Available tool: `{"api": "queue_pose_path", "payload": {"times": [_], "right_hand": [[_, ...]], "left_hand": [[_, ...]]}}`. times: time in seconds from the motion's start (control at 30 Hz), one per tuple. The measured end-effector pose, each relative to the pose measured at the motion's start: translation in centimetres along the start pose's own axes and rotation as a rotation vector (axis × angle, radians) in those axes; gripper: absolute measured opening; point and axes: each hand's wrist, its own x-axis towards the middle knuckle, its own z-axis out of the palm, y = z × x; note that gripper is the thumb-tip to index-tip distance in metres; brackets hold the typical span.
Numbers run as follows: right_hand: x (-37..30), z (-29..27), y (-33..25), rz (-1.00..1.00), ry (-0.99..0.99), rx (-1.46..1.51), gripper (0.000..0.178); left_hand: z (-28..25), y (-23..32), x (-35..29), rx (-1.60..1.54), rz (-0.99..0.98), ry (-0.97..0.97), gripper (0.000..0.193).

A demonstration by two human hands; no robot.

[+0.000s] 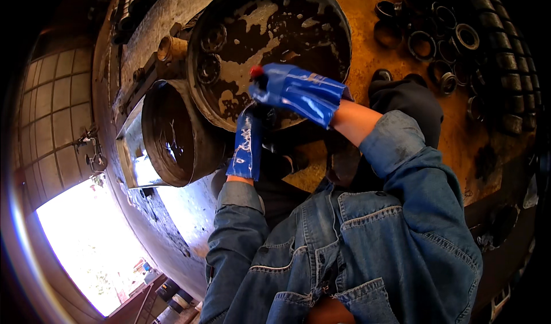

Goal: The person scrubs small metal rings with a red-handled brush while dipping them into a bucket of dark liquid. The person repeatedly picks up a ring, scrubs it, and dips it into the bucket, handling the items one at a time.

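Observation:
My right hand [298,91], in a shiny blue glove, is closed over the near part of a large round basin [348,48]. A small red-ended thing [256,71] shows at its fingertips; its kind is not clear. Just below it my left hand [248,140], also gloved in blue, reaches up to the basin's near rim. Its fingers curl around something dark, mostly lost in shadow under the right hand. Dark liquid with patches of pale foam [261,15] fills the basin. Two dark ring-shaped parts [208,68] lie at its left side.
A large metal can [198,134] with a dark inside stands left of the basin. Many dark metal rings [422,45] lie on the brown floor at right, beside rows of stacked cylindrical parts [492,37]. A bright doorway [86,238] opens at lower left.

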Motion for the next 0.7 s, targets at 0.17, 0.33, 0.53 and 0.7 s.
{"api": "queue_pose_path", "payload": {"times": [0.17, 0.33, 0.53, 0.7], "right_hand": [[1.0, -2.6, 3.1, 0.331, 0.078, 0.138, 0.047], [1.4, -2.5, 8.1, 0.48, 0.14, 0.06, 0.041], [1.6, -1.8, 7.6, 0.524, 0.116, -0.236, 0.036], [0.4, -3.6, 8.0, 0.33, 0.158, 0.15, 0.038]], "left_hand": [[-1.4, 4.7, -1.2, 0.345, 0.04, -0.049, 0.05], [-1.4, 14.0, 0.7, 0.698, -0.024, -0.139, 0.052], [2.2, 15.0, 4.4, 1.002, 0.13, -0.282, 0.057], [0.2, 14.5, 2.3, 0.708, 0.024, -0.166, 0.048]]}}
